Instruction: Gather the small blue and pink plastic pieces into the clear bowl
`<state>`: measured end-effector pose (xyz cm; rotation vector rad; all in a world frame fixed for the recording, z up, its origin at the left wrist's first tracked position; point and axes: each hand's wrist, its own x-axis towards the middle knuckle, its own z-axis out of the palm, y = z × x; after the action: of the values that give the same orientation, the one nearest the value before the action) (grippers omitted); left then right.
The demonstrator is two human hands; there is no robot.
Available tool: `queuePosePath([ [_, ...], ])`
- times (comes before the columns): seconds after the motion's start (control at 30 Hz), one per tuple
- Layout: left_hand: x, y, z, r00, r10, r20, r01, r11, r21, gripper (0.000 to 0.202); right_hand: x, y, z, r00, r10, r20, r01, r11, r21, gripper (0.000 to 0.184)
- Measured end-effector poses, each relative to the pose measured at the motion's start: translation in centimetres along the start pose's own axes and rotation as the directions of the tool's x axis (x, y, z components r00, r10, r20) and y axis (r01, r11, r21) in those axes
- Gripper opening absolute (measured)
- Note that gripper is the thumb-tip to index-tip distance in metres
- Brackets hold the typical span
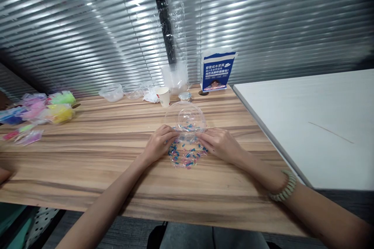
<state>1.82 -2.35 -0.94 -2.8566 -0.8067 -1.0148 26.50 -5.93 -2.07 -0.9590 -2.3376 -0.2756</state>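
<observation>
A clear round plastic bowl or lid (pixel 187 113) is in front of me, its far part raised. Small blue and pink pieces (pixel 188 157), like tube beads, lie in a rounded patch just below it; whether a clear base is under them I cannot tell. My left hand (pixel 160 142) has its fingers closed at the left side of the clear plastic. From the right, my right hand (pixel 220 143) pinches the opposite side. A few blue pieces show through the plastic between the hands.
Bags of coloured pieces (pixel 43 110) lie at the far left. Along the back stand a clear bowl (pixel 112 93), a paper cup (pixel 163 96), a small foil-topped tub (pixel 185 96) and a blue printed bag (pixel 217 70). A white table (pixel 321 124) adjoins on the right; another person's hand (pixel 4 175) shows at left.
</observation>
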Motion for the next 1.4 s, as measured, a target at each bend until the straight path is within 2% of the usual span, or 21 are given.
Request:
queuePosePath([
  [0.27,-0.01,-0.10,0.05,0.998,0.020,-0.057,-0.020,1.000,0.011,0.016,-0.02,-0.01,-0.06,1.000,0.004,0.003,-0.004,1.000,0.000,0.018],
  [0.57,0.26,0.00,0.02,0.997,0.038,-0.068,-0.036,0.999,0.020,0.014,-0.02,-0.04,0.08,1.000,0.015,0.013,-0.015,1.000,0.013,0.018],
  [0.8,0.32,0.12,-0.28,0.982,0.039,-0.187,-0.032,0.999,0.036,0.017,0.06,-0.13,-0.01,1.000,0.021,-0.001,-0.021,1.000,0.021,0.018],
  [0.93,0.38,0.21,-0.55,0.963,-0.013,-0.270,0.019,1.000,0.019,0.017,0.07,-0.12,0.04,1.000,0.018,-0.010,-0.018,1.000,0.024,0.019],
  [1.07,0.44,0.26,-0.69,0.945,-0.121,-0.302,0.125,0.992,-0.008,0.013,0.11,-0.19,-0.08,1.000,0.012,-0.029,-0.012,1.000,0.011,0.018],
  [1.17,0.42,0.24,-0.69,0.934,-0.186,-0.306,0.187,0.982,-0.027,0.013,0.09,-0.21,-0.16,0.999,0.007,-0.035,-0.007,1.000,0.001,0.018],
  [1.4,0.25,0.00,-0.54,0.932,-0.232,-0.277,0.221,0.973,-0.071,0.017,-0.02,-0.08,-0.02,0.999,-0.008,-0.036,0.008,1.000,0.001,0.017],
])
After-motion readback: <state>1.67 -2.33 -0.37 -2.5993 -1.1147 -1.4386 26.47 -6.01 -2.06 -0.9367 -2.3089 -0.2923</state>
